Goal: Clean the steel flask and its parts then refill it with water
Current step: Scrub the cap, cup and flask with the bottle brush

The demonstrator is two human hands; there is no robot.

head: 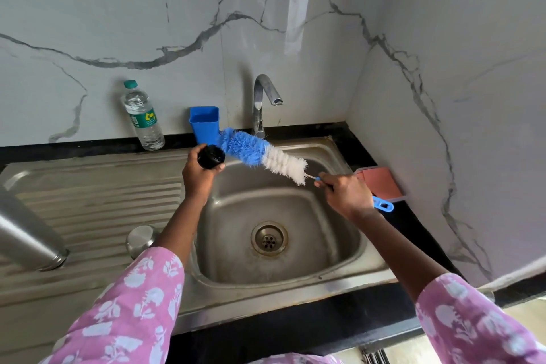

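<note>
Left hand (198, 172) fingers curled round black stopper (211, 156); right hand (347, 195) grips bottle brush (260, 154) handle — work bristles into stopper's grooves, turning it over sink (325, 272).

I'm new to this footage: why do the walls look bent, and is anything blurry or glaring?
Head view: the wide-angle lens bows the marble wall and counter edges; the steel flask at the left edge looks stretched and soft; a pale streak of reflected light runs down the wall above the tap; the brush is sharp.
</note>
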